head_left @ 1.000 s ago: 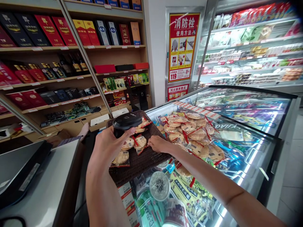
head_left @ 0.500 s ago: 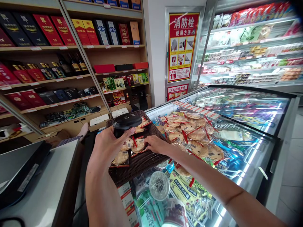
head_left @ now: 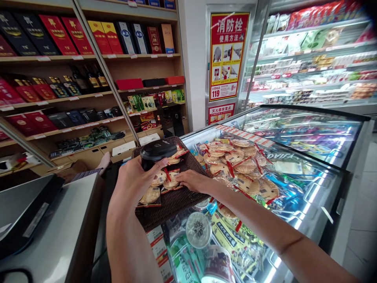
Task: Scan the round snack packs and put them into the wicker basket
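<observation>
My left hand [head_left: 134, 171] is closed around a black, rounded device [head_left: 157, 149] with a smooth top. Its underside is hidden by my fingers and thumb. Below it, a dark brown wicker basket [head_left: 167, 204] holds several cracker packets with clear, red-edged wrappers. My right hand [head_left: 193, 181] reaches in from the right, fingers bent together at the edge of a cracker packet [head_left: 171, 181]. That packet lies flat in the basket beside another cracker packet [head_left: 150, 195].
The basket sits over a glass-topped freezer [head_left: 312, 188] full of frozen goods. Many more cracker packets [head_left: 235, 157] lie piled on the glass to the right. A grey-white counter [head_left: 67, 220] with a black machine [head_left: 29, 212] is at left. Shelves of boxes [head_left: 112, 37] stand behind.
My right hand has shifted slightly left and up along the cracker packet's edge. My left hand keeps the black device in nearly the same place.
</observation>
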Tool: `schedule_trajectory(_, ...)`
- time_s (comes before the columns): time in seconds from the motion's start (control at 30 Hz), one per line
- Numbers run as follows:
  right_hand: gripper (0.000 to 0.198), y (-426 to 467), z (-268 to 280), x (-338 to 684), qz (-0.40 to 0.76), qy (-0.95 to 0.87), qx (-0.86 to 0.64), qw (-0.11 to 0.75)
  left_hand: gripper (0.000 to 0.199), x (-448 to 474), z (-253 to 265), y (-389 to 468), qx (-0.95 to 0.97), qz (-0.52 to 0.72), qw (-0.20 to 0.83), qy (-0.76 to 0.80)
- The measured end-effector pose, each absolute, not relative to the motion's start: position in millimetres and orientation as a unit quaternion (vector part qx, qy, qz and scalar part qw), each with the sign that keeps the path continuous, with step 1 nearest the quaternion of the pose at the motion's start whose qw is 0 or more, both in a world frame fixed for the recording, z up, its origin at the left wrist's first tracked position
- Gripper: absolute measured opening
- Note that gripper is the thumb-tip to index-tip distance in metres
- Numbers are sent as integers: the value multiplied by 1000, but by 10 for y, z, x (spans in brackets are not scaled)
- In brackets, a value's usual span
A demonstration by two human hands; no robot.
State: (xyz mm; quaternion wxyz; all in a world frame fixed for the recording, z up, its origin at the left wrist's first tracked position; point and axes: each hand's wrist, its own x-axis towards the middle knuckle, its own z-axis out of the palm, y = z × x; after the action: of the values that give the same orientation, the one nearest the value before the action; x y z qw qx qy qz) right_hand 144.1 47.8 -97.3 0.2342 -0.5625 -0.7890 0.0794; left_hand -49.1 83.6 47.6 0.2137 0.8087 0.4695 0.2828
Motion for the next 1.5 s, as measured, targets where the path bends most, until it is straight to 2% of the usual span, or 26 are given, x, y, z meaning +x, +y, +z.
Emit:
schedule_trajectory(0.17, 29, 455, -936, 1453, 120, -789, -554, 235, 50, -497, 442, 870, 809, 292, 212, 464)
schedule_trajectory(0.37, 26, 466, -869, 1473, 195, -774, -555, 234, 54, -496, 488, 833, 807, 279, 216, 474)
schedule_trajectory(0.57, 25, 477, -846, 1460, 136, -753, -567, 304, 50, -491, 528, 782, 824, 273, 174, 465)
schedule_trajectory(0.8, 18, 483, -913, 1465, 48, -752, -606, 254, 54, -481, 489, 843, 816, 273, 198, 470)
schedule_trajectory(0.93, 23, 407, -817, 1440, -5, -734, -643, 220, 55, -485, 520, 813, 817, 267, 189, 476)
schedule_trajectory(1.03, 27, 361, -719, 1451, -21, -695, -669, 261, 55, -483, 525, 804, 818, 276, 180, 470)
schedule_trajectory(1.13, 20, 377, -677, 1487, 38, -676, -657, 332, 54, -483, 506, 821, 818, 277, 188, 469)
schedule_trajectory(1.23, 9, 435, -702, 1509, 127, -648, -658, 362, 55, -493, 485, 837, 819, 276, 184, 468)
schedule_trajectory(1.4, 22, 485, -756, 1529, 118, -577, -723, 362, 56, -498, 494, 823, 811, 273, 220, 468)
schedule_trajectory(1.5, 30, 473, -766, 1555, 158, -541, -734, 378, 56, -486, 508, 817, 816, 269, 205, 470)
